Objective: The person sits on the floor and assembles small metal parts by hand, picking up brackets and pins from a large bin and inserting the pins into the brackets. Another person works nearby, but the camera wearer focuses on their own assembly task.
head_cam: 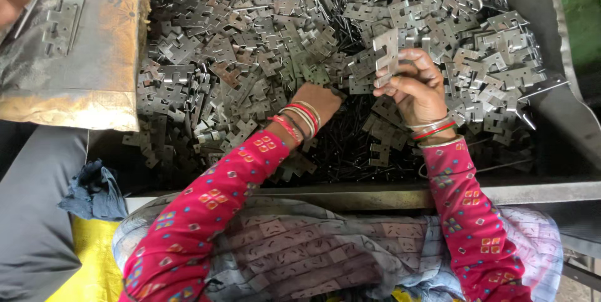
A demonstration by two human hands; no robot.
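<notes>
The right hand (418, 92) is pinching a notched metal plate (386, 56) in a closed grip, lifting it above the tray's (551, 126) far-right heap (250, 45). The left hand (322, 104) is digging into the heap mid-tray, its grip hidden.

Rusty metal slab (94, 83) up-left of the hands; green wall (582, 7) far upper right; grey steel ledge (388, 195) just below them. Daylight, diffuse.

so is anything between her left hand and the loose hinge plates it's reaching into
Nothing visible: the left hand is already down in the pile of hinge plates. The right hand holds one plate above the pile.
</notes>
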